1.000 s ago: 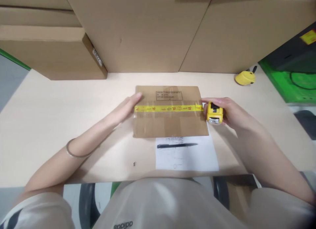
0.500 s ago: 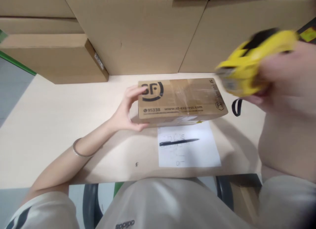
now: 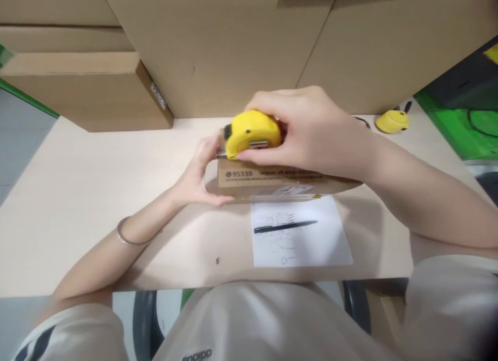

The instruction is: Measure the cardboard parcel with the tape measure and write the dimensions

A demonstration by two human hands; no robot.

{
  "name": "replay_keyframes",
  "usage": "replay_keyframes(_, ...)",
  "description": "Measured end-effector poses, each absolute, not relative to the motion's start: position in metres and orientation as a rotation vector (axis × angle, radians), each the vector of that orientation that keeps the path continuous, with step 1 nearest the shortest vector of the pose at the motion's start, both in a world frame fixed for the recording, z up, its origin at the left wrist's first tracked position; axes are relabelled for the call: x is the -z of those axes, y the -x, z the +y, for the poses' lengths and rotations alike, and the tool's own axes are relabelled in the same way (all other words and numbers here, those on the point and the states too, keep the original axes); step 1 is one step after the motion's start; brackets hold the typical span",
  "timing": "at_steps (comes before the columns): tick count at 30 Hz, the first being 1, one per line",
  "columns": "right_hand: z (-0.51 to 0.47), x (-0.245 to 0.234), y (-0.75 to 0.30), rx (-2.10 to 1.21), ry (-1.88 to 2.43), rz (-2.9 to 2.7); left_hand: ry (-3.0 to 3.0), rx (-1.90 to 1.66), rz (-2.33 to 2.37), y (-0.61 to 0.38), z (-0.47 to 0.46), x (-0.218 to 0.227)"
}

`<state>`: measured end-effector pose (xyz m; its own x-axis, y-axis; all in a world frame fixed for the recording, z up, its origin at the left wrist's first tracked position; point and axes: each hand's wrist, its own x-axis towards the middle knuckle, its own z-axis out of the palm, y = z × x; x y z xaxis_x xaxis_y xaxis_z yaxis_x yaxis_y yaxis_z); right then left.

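Box [image 3: 268, 180]: one, brown cardboard, mid-surface, held at its left end. Upper face printed "95338" and part of a web address, the remainder covered. Nearer face narrow, with a shiny patch. Whether the underside rests on the surface [image 3: 89, 195] cannot be told.

Left hand [image 3: 198, 174]: clasps the left end of the box, thumb along the near lower edge, fingers at the far upper corner. Bracelet [image 3: 130, 236] on the forearm.

Right hand [image 3: 311, 127]: closed around a tape measure, reaching across the box and hiding much of its upper face.

Tape measure [image 3: 254, 133]: one, yellow with black parts, over the left part of the box. Metal tip at its lower left, just beside the left fingers; contact with the box edge cannot be told.

Paper [image 3: 303, 252]: one white sheet, flat on the surface on the near side of the box, with handwriting too faint to read.

Pen [image 3: 286, 226]: one, black, lying crosswise on the paper.

Yellow item [image 3: 392, 121]: one, with a black end, at the far right of the surface, well apart from the box.

Flat carton [image 3: 93, 99]: one, at the far left, white label on its right side.

Large cartons [image 3: 218, 55]: side by side along the far edge.

Shirt [image 3: 257, 324]: pale, lettered, at the near edge.
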<state>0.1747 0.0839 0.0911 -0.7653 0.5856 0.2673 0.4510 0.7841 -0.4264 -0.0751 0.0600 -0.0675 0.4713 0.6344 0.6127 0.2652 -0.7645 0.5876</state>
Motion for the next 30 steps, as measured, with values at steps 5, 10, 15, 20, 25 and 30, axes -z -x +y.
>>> replay_keyframes(5, 0.084, -0.094, -0.252, -0.421, 1.034, -2.512, -2.384, -1.205, 0.820, 0.080, 0.060, 0.061)
replay_keyframes(10, 0.088, -0.081, -0.336, -0.460, 1.237, -2.318, -2.478, -1.211, 0.750, 0.080, 0.062, 0.059)
replay_keyframes(15, 0.091, -0.071, -0.358, -0.478, 1.235, -2.297, -2.526, -1.213, 0.800, 0.080, 0.064, 0.059)
replay_keyframes(20, 0.094, -0.090, -0.350, -0.312, 1.198, -2.460, -2.520, -1.288, 0.714, 0.078, 0.067, 0.061)
replay_keyframes(25, 0.091, -0.106, -0.262, -0.379, 0.983, -2.689, -2.416, -1.268, 0.742, 0.071, 0.063, 0.062)
replay_keyframes(30, 0.092, -0.098, -0.176, -0.303, 0.608, -2.821, -2.224, -1.188, 0.889, 0.068, 0.054, 0.063)
